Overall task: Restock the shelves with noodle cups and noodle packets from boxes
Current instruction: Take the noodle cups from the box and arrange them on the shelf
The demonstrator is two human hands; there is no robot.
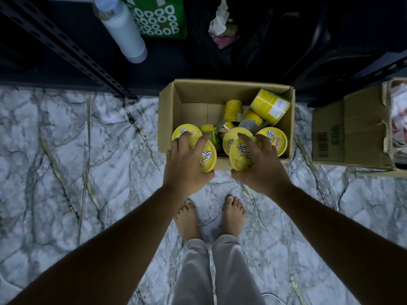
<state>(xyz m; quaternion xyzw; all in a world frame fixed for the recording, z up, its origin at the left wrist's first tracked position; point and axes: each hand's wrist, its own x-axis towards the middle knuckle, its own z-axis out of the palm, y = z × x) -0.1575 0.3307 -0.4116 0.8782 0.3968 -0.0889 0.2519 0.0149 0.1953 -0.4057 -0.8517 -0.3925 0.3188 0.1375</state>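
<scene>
An open cardboard box [169, 111] stands on the marble floor in front of me with several yellow noodle cups [269, 105] inside. My left hand [187, 166] grips two yellow-lidded noodle cups [208, 158] from above, over the box's near left corner. My right hand [262, 164] grips two more yellow-lidded cups [239, 154] over the box's near edge. Another lidded cup [275, 139] stands upright in the box just right of my right hand. Others lie tipped on their sides at the back right.
A dark metal shelf rack [66, 49] runs along the top, holding a white bottle [124, 29], a green bag [160, 16] and a black bag [253, 36]. A second cardboard box [350, 133] with packets stands at the right. My bare feet [211, 216] are near the box.
</scene>
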